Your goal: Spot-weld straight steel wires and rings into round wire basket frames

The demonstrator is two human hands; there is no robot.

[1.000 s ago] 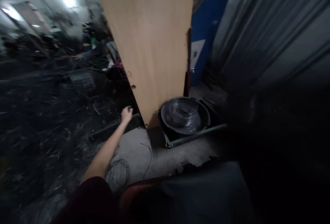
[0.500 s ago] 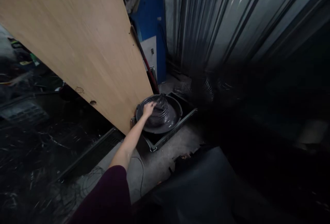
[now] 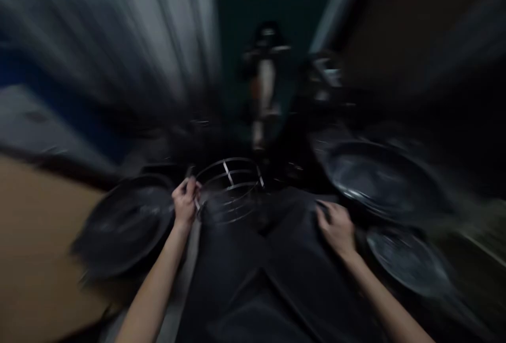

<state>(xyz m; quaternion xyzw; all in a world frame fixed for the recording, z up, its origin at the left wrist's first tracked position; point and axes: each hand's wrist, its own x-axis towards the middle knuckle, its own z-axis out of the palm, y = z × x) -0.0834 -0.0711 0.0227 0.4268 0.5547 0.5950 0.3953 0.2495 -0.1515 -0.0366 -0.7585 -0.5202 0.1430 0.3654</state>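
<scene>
Motion blur smears everything. Left hand is closed on the near rim of a wire ring frame, which sits between a dark pan on the left and another pan well right. Right hand lies flat, fingers spread, on dark cloth, just beside that pan's edge.

Left hand left the basin, now gripping wire frame.

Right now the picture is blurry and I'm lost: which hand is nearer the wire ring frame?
Left. The left hand touches the wire ring frame's left rim; the right hand rests apart on dark cloth to its right.
</scene>
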